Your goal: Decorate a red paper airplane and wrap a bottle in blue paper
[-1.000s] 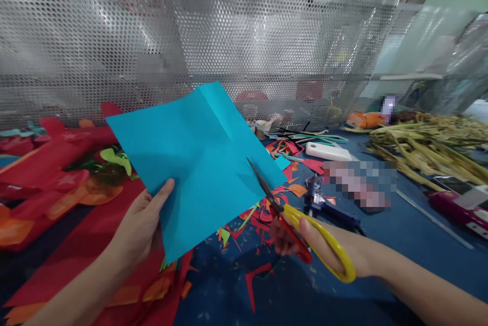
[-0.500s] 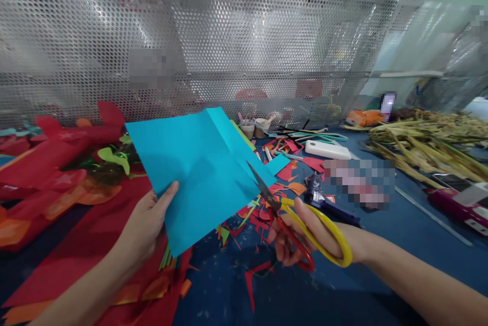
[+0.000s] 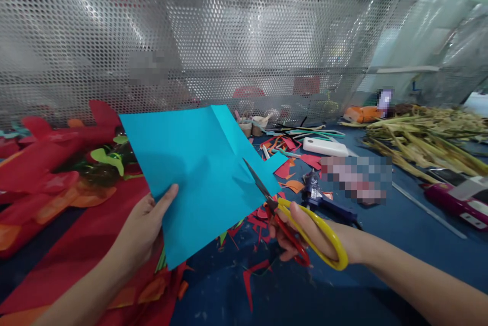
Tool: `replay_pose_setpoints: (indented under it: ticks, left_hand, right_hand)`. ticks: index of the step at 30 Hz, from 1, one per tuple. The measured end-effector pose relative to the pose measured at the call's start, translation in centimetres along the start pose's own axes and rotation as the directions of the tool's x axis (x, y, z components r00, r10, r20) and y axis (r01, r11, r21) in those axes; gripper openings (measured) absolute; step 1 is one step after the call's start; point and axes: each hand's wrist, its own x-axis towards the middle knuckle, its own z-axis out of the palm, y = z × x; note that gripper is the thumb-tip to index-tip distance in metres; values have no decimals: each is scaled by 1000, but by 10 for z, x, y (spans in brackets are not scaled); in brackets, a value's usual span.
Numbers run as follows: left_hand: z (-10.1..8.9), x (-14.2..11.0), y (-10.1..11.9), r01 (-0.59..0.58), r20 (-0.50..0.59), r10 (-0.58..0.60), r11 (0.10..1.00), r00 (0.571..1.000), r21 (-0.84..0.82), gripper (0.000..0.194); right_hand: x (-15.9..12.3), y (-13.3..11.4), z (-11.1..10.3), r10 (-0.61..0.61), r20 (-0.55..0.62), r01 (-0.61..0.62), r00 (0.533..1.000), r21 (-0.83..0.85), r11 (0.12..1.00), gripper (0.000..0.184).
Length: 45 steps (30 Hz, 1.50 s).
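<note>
A bright blue sheet of paper (image 3: 183, 168) is pinched at its left edge by my left hand (image 3: 147, 227), the thumb on top and the other fingers hidden beneath. It has a crease near its upper right, and a narrow blue strip sticks out past its right side. My right hand (image 3: 293, 234) grips scissors (image 3: 272, 203) with one yellow and one red handle. Their dark blades point up and left in front of the sheet's right part; whether they touch the paper I cannot tell.
Red paper shapes (image 3: 49, 153) lie at left. Colourful scraps (image 3: 257, 227), a blue glue gun (image 3: 328, 201) and a white device (image 3: 325, 146) rest on the dark blue table (image 3: 316, 295). Dried stalks (image 3: 427, 132) lie at right, and a perforated metal screen (image 3: 229, 36) stands behind.
The blue sheet appears slightly larger and its lower corner sits a little lower. My right hand and the scissors have shifted slightly left in view. Both hands keep their hold.
</note>
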Motion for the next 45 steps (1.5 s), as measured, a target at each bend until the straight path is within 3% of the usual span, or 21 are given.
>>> replay_pose_setpoints:
  ticks: [3,6,12,19,26,35,45]
  left_hand:
    - [3,-5,1,23,-30,-23,1000,999,5,54]
    - [2,-6,1,21,-24,-20,1000,1000,19,46]
    - [0,-7,2,20,-3,-20,1000,1000,18,47]
    - [0,-8,2,3,2,-3,1000,1000,12,53]
    - [0,-8,3,-4,16,5,999,1000,-32,58]
    - [-1,-10,5,3,9,-3,1000,1000,-12,55]
    - [-4,-5,3,-29,5,30,999,1000,-33,60]
  right_hand:
    - [-1,-2,0,-23,9,23,1000,-35,999,75]
    - [0,-1,1,-41,15,42,999,-15,999,74]
    - [1,3,3,-122,-7,121,993,-32,992,69]
    - [2,11,5,-151,-60,140,987,-157,978,78]
    - [5,17,6,-78,-82,61,994,-200,978,85]
    - [11,32,7,-130,-105,114,986,-148,982,77]
    - [14,36,9,-101,-140,96,985,-47,994,79]
